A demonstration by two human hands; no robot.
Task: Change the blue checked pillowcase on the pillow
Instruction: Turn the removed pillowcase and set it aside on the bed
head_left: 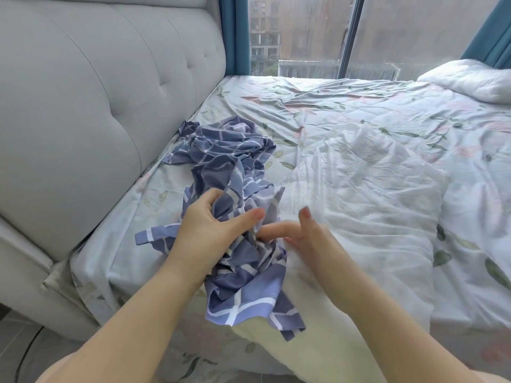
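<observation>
The blue checked pillowcase [229,158] lies crumpled in a long heap on the bed, from near the headboard down to the front edge. My left hand [210,228] grips a bunch of its cloth, fingers curled into the folds. My right hand [301,233] is beside it, blurred, with its fingers straight and their tips poking into the cloth below the left thumb. A bare white pillow [356,194] lies flat just right of the heap, under my right forearm.
The bed's floral sheet [345,106] is wrinkled. A grey tufted headboard [91,100] runs along the left. Another white pillow [470,81] sits at the far right corner by the window [304,31] with teal curtains.
</observation>
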